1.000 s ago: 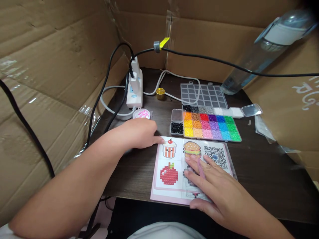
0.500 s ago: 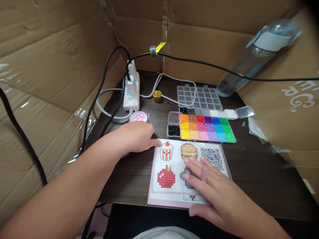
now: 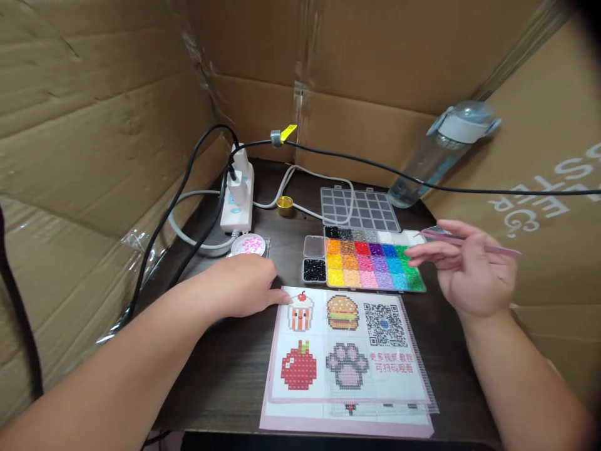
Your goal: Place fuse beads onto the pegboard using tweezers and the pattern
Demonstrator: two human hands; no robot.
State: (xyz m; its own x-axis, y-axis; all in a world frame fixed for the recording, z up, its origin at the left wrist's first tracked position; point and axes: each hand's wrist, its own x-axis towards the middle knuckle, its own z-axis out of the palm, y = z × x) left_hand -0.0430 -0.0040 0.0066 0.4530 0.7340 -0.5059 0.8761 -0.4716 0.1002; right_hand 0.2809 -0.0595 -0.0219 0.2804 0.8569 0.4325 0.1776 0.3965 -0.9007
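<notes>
My right hand (image 3: 481,275) is raised at the right of the bead case (image 3: 375,263), gripping pink tweezers (image 3: 502,250) whose tips point left over the case's white end. My left hand (image 3: 241,282) rests on the table, its thumb stretched out to the top left corner of the pattern sheet (image 3: 322,382). The other left fingers are mostly hidden behind the hand, near a round white dish (image 3: 248,246) of pink and white beads. Pictures of a cupcake, a burger, a red fruit and a paw show on the sheet. Over its right part lies a clear pegboard (image 3: 429,394).
A small box of black beads (image 3: 314,270) sits left of the case, with the gridded lid (image 3: 359,210) behind. Further back are a gold tin (image 3: 284,206), a white power strip (image 3: 237,213) and a leaning water bottle (image 3: 441,153). A black cable (image 3: 357,161) crosses above the table.
My right hand has lifted off the sheet with the tweezers and moved up and right to the bead case, uncovering the paw picture. The left hand stays at the sheet's corner. The view has tilted up.
</notes>
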